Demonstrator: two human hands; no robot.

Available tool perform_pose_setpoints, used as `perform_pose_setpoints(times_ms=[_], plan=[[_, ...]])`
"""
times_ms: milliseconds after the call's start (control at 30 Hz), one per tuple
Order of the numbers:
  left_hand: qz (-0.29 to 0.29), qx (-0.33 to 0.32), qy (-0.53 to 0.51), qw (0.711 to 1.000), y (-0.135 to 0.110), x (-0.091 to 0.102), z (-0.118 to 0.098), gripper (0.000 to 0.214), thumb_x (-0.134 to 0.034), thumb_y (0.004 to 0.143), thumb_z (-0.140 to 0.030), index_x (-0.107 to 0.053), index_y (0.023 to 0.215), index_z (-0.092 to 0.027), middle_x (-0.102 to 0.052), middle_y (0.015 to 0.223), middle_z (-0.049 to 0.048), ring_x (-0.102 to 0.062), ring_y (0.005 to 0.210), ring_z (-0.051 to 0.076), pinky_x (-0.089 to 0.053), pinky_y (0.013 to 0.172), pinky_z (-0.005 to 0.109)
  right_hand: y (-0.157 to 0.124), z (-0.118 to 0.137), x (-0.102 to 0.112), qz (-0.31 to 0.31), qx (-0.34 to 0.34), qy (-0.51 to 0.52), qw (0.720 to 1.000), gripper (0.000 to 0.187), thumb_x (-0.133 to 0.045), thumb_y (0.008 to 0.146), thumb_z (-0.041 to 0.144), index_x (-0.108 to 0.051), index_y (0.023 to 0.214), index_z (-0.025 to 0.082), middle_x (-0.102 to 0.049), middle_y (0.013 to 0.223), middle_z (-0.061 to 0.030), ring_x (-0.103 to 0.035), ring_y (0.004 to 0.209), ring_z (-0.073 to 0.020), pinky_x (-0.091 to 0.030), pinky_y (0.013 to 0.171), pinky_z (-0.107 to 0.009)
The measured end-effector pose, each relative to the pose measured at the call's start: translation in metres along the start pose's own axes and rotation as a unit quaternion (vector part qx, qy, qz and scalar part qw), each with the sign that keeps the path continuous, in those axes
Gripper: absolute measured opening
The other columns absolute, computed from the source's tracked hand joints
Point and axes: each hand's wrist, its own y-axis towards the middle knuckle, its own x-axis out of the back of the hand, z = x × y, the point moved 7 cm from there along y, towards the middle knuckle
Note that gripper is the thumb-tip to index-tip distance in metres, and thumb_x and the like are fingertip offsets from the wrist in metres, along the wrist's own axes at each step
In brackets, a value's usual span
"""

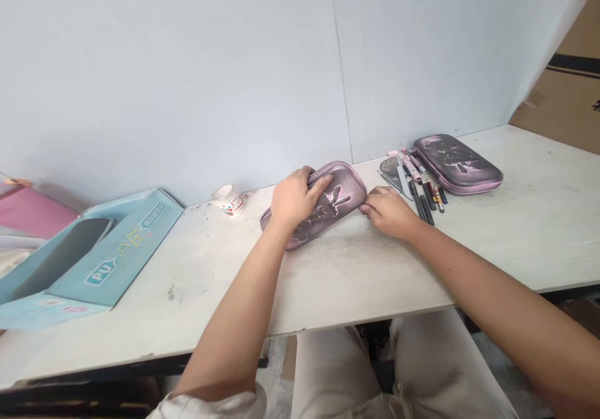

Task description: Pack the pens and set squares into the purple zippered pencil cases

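A dark grey and pink pencil case (pixel 349 189) with a raised shiny figure on its lid is held tilted over the white table. My left hand (pixel 294 197) grips it across the top, thumb lying on the lid. At the case's right end, my right hand (pixel 387 211) is closed in a pinch against the zippered edge; the fingers hide exactly what part is between them. Just beyond my right hand lie several pens and markers (pixel 424 201), a clear ruler (pixel 404 178) and a pink highlighter (pixel 411 169).
A second, similar pencil case (pixel 459 162) lies at the right rear. Left of my hands, a paper cup (pixel 227 199) stands near the wall. An open turquoise box (pixel 126 250) with a dark item inside occupies the left end. A cardboard box (pixel 562 100) is at far right.
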Motion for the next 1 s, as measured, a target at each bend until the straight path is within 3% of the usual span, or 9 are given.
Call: perform_pose_setpoints(times_ms=[167,267,367,433,533,633,700,867,1000], plan=[[0.003,-0.020,0.031,0.999,-0.009,-0.007,-0.016,0.062,-0.018,0.082,-0.068,-0.055,0.098,-0.021,-0.063,0.090,0.0067,-0.059,0.080,0.023,-0.037,0.062,0.030,-0.006,-0.028,0.006,0.024,-0.078,-0.034,0.996,0.029,-0.037,0.086,0.028,-0.063,0.079,0.017,-0.061,0.077,-0.0080,-0.054,0.081,-0.0195,-0.037,0.074,-0.030],[-0.004,-0.084,0.057,0.995,-0.019,-0.014,-0.038,0.064,-0.016,0.082,-0.067,-0.054,0.097,-0.018,-0.061,0.092,0.0088,-0.057,0.085,0.024,-0.038,0.064,0.031,-0.008,-0.040,0.022,0.039,-0.109,-0.044,0.992,0.028,-0.038,0.085,0.027,-0.062,0.073,0.018,-0.063,0.078,-0.0071,-0.056,0.077,-0.0188,-0.036,0.068,-0.030],[-0.011,-0.140,0.075,0.987,-0.030,-0.021,-0.060,0.066,-0.016,0.083,-0.066,-0.053,0.098,-0.014,-0.059,0.094,0.0125,-0.055,0.091,0.026,-0.039,0.068,0.033,0.000,-0.037,0.049,0.054,-0.123,-0.064,0.989,0.031,-0.038,0.086,0.029,-0.059,0.066,0.019,-0.063,0.072,-0.0058,-0.055,0.071,-0.0171,-0.034,0.064,-0.029],[-0.010,-0.143,0.076,0.987,-0.034,-0.024,-0.066,0.066,-0.017,0.084,-0.065,-0.053,0.099,-0.012,-0.058,0.095,0.0142,-0.054,0.092,0.027,-0.039,0.070,0.034,0.012,-0.021,0.066,0.052,-0.095,-0.115,0.987,0.033,-0.039,0.086,0.031,-0.059,0.063,0.018,-0.063,0.067,-0.0069,-0.055,0.068,-0.0174,-0.033,0.064,-0.031],[-0.008,-0.127,0.064,0.990,-0.035,-0.025,-0.067,0.060,-0.020,0.087,-0.059,-0.053,0.100,-0.010,-0.057,0.096,0.0156,-0.053,0.093,0.028,-0.039,0.072,0.037,0.033,0.022,0.075,0.063,-0.007,-0.221,0.973,0.032,-0.040,0.084,0.026,-0.060,0.061,0.017,-0.062,0.063,-0.0073,-0.055,0.067,-0.0191,-0.033,0.071,-0.036],[-0.008,-0.113,0.048,0.992,-0.033,-0.026,-0.064,0.046,-0.028,0.089,-0.046,-0.055,0.099,-0.011,-0.058,0.095,0.0148,-0.053,0.094,0.028,-0.040,0.074,0.038,0.045,0.066,0.066,0.071,0.081,-0.261,0.959,0.027,-0.045,0.081,0.023,-0.062,0.061,0.017,-0.062,0.063,-0.0071,-0.057,0.073,-0.0199,-0.030,0.083,-0.040],[-0.010,-0.102,0.040,0.994,-0.032,-0.026,-0.062,0.038,-0.032,0.089,-0.038,-0.057,0.099,-0.011,-0.059,0.094,0.0142,-0.054,0.093,0.028,-0.040,0.074,0.038,0.046,0.081,0.060,0.072,0.096,-0.261,0.958,0.026,-0.046,0.081,0.023,-0.063,0.063,0.017,-0.062,0.066,-0.0087,-0.057,0.077,-0.0216,-0.029,0.085,-0.041],[-0.021,-0.082,0.025,0.996,-0.028,-0.024,-0.059,0.036,-0.028,0.089,-0.027,-0.058,0.099,-0.011,-0.062,0.088,0.0135,-0.057,0.089,0.027,-0.040,0.072,0.037,0.040,0.068,0.061,0.021,0.015,-0.154,0.988,0.037,-0.029,0.091,0.036,-0.060,0.088,0.015,-0.064,0.089,-0.0115,-0.058,0.085,-0.0236,-0.036,0.072,-0.034],[-0.030,-0.020,-0.017,0.999,-0.024,-0.017,-0.037,0.049,-0.017,0.092,-0.032,-0.062,0.088,-0.013,-0.065,0.087,0.0125,-0.061,0.084,0.025,-0.041,0.071,0.036,0.030,0.055,0.053,0.004,-0.009,-0.090,0.996,0.045,-0.018,0.093,0.044,-0.052,0.100,0.016,-0.062,0.099,-0.0109,-0.058,0.089,-0.0228,-0.036,0.069,-0.031]])
